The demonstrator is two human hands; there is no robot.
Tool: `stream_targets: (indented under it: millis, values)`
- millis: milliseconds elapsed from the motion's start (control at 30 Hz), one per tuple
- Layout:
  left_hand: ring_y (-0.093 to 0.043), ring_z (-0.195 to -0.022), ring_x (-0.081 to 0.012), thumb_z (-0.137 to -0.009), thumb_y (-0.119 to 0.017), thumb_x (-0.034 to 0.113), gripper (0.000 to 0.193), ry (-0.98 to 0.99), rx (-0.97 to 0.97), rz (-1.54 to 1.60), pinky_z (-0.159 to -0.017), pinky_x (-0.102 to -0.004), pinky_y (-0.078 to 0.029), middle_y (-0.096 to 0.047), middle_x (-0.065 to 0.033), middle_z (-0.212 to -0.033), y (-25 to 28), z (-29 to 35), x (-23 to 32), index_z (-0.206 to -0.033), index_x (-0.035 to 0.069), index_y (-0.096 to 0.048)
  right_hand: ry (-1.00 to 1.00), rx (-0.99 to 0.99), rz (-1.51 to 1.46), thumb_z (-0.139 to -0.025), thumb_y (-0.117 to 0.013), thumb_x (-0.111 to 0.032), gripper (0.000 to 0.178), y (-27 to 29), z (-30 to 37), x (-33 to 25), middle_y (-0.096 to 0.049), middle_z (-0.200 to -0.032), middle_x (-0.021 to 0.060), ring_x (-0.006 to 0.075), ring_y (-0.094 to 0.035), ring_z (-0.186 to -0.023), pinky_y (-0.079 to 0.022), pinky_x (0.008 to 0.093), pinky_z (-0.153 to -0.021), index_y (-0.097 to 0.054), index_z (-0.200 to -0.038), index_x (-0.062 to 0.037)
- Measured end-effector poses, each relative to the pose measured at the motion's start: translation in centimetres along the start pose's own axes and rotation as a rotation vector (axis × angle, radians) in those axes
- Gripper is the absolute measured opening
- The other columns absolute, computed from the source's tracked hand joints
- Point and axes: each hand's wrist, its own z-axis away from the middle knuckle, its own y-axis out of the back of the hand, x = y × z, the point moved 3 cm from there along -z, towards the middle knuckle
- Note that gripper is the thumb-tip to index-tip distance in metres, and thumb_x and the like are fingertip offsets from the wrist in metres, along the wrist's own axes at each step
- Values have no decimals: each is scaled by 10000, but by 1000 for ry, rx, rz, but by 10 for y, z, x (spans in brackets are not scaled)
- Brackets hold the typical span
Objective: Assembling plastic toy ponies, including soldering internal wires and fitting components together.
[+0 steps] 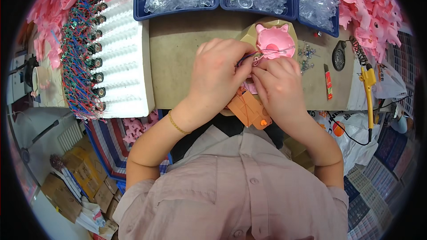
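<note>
My left hand (220, 69) is closed in a pinch on thin coloured wires (255, 55) above the front of the bench. Close beside it, my right hand (284, 84) is also closed, its fingertips at the same wires and a small pink part. What exactly the right fingers grip is partly hidden. Just beyond both hands lies a pink plastic shell (275, 40) with two ear shapes, resting in a tan holder (250, 35). An orange plastic piece (249, 109) with a small round knob sits below my hands at the bench's front edge, partly covered by them.
Blue bins (178, 14) of clear plastic parts line the back. To the left, white foam (129, 62) carries wired speakers (98, 63). At the right lie screws (307, 55), a red tube (328, 84) and a yellow-handled tool (368, 80) on a coiled cord. Pink parts (369, 13) pile up behind.
</note>
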Motion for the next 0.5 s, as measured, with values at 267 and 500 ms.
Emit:
stream_targets:
  millis: [267, 500]
  values:
    - [-582, -825, -271, -779, -665, 142, 119, -3, -4, 1, -773, -393, -424, -637, -57, -821, 0, -1, 1, -882, 82, -667, 30, 57, -136, -787, -650, -84, 91, 5, -4, 10, -606, -827, 65, 258, -561, -838, -406, 396, -831, -649, -869, -45]
    - [-593, -794, -273, -772, -683, 146, 128, 67, -4, 64, -752, -380, -442, -654, -56, -802, -2, -3, 1, -875, 71, -679, 15, 15, -102, -787, -638, -72, 83, 1, -4, 12, -606, -821, 74, 267, -563, -830, -406, 393, -815, -649, -860, -36]
